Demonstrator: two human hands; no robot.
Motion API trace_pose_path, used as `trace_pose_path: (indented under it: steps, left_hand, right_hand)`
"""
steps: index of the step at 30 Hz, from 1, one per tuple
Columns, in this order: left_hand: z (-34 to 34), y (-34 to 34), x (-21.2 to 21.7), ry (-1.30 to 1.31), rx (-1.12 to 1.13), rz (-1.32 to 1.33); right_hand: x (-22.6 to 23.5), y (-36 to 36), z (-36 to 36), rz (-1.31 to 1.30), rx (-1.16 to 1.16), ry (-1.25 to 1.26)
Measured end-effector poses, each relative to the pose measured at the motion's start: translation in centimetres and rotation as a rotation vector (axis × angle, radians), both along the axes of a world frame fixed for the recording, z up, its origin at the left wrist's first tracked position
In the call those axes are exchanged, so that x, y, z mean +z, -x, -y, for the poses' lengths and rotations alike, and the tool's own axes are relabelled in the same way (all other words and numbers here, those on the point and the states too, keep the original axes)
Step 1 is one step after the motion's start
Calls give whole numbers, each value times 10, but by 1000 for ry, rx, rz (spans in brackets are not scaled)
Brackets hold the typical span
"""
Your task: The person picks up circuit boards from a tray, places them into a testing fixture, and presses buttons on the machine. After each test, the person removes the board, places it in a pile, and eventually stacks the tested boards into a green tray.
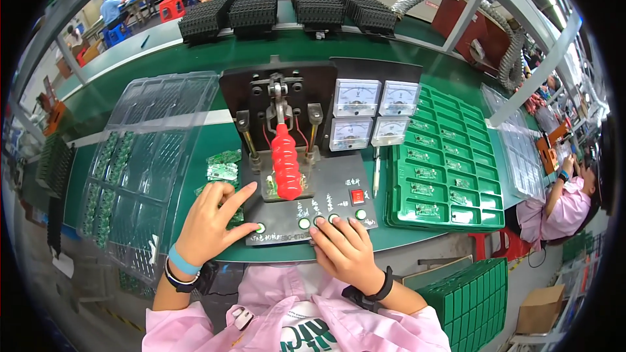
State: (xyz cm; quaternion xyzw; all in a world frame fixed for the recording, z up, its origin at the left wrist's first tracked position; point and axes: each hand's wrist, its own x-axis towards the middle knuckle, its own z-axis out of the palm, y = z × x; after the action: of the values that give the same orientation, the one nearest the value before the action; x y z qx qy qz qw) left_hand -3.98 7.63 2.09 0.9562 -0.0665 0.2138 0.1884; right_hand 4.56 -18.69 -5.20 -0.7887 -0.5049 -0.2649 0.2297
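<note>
A black test fixture [274, 214] stands in front of me, with a red ribbed toggle-clamp handle [285, 163] pointing down over a small circuit board largely hidden beneath it. My left hand [210, 216] is at the fixture's left front corner; its thumb touches a green-lit round button [261, 227], and its index finger is stretched out apart. Laid over the front edge, my right hand [345, 251] has its fingertips on the row of buttons [304, 223]. Neither hand holds anything. A red rocker switch [357, 196] is just beyond the right fingers. Small circuit boards [222, 169] lie beside my left hand.
Analog meters [357, 98] stand behind the panel. To the right is a green compartment tray [450, 227] with boards, and a pen [377, 173] beside it. Left are clear trays [166, 104] with boards. Black racks [254, 13] line the far side, near a standing person.
</note>
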Motion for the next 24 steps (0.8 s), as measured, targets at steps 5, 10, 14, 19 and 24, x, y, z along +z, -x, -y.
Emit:
trace_pose_path:
  steps: [5, 10, 14, 19, 24]
  left_hand:
    - [-4, -18, 12, -111, -51, 52]
    - [-6, -24, 19, -172, -96, -71]
    - [-2, -17, 5, -104, -83, -65]
    - [7, 18, -4, 103, 106, 61]
    - [3, 36, -6, 191, 307, 91]
  right_hand:
    - [-1, 0, 0, -11, -3, 4]
    - [12, -6, 3, -84, 41, 20]
    - [48, -18, -15, -323, 95, -91]
    - [157, -72, -95, 218, 282, -523]
    - [230, -119, -140, -912, 398, -728]
